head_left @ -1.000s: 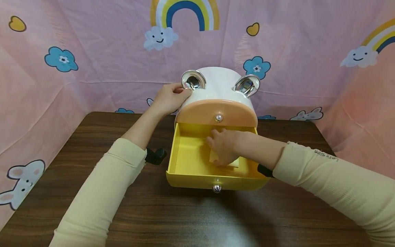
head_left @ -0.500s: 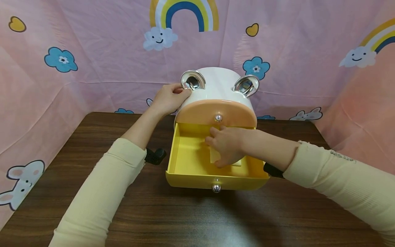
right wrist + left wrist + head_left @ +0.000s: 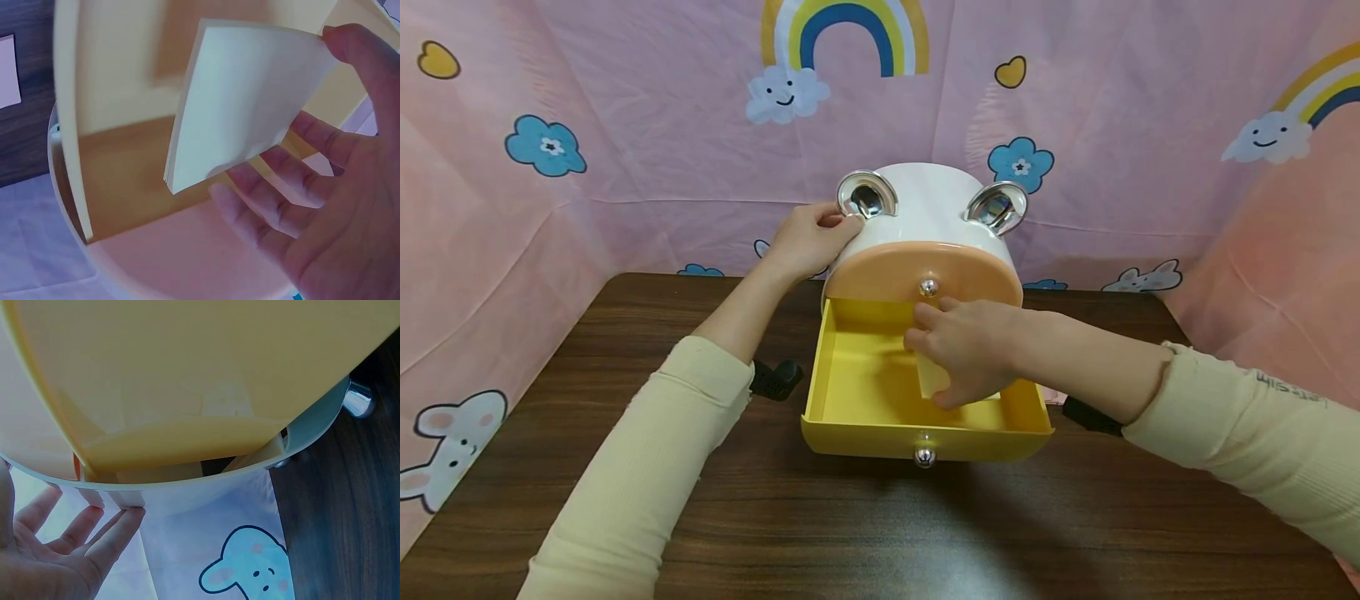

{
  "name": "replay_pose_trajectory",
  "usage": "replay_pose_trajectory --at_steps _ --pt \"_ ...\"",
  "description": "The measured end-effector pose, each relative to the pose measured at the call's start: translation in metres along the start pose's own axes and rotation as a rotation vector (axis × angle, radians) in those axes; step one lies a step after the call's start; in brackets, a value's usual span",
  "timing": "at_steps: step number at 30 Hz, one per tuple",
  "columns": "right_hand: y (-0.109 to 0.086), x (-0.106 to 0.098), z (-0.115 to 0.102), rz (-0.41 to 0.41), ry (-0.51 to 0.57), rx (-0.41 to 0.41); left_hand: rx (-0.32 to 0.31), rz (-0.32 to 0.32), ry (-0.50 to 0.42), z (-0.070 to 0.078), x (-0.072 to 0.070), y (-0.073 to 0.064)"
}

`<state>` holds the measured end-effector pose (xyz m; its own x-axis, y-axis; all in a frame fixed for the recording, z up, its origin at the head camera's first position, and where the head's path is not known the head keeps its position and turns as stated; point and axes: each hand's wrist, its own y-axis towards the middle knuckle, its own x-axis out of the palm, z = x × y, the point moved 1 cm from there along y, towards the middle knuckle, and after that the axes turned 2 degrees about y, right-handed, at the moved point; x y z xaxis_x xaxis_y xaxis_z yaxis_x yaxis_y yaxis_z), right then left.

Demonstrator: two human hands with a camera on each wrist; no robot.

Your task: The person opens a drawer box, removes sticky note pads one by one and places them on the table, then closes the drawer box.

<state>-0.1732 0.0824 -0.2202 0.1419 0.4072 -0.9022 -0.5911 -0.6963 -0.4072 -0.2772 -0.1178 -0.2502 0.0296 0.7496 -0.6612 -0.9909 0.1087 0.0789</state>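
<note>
A white rounded desk organizer (image 3: 934,200) has silvery ears, an orange upper drawer (image 3: 880,275) and a yellow lower drawer (image 3: 853,375) pulled out. My left hand (image 3: 812,242) is at the organizer's upper left, below the ear (image 3: 867,196). In the left wrist view, its extended fingertips (image 3: 132,515) press on the white side wall. My right hand (image 3: 973,350) reaches over the yellow drawer and grips a square, pale yellow sticky note pad (image 3: 244,100) by its edges. The thumb is at one corner and the fingers are along the opposite edge. The hand covers much of the pad in the head view.
The organizer stands on a dark wood table (image 3: 745,517) with a pink patterned cloth (image 3: 662,150) behind it. A pinkish flat piece (image 3: 1054,396) lies just right of the drawer. Silver knobs (image 3: 925,457) project from the drawer fronts.
My right hand has shifted slightly right and up with the sticky note pad, the forearm drawing right. The pinkish piece beside the drawer has come into view. My left hand stays in place.
</note>
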Motion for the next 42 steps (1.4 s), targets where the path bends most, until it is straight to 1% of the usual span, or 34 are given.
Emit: replay_pose_trajectory --at_steps 7,14,27,35,42 --pt "-0.012 -0.006 0.002 0.032 0.015 0.002 -0.009 -0.007 0.002 0.0 -0.001 0.0" --pt "-0.024 -0.01 0.006 0.084 0.024 0.008 0.007 -0.004 0.0 -0.001 -0.001 0.0" --pt "-0.042 -0.004 0.018 0.115 0.076 0.047 0.006 -0.005 0.008 0.0 0.0 0.0" --pt "-0.055 -0.001 0.029 0.148 0.092 0.097 0.005 -0.01 -0.003 0.0 0.0 0.0" --pt "-0.065 0.003 0.04 0.146 0.134 0.157 -0.006 -0.014 -0.005 -0.001 0.0 0.001"
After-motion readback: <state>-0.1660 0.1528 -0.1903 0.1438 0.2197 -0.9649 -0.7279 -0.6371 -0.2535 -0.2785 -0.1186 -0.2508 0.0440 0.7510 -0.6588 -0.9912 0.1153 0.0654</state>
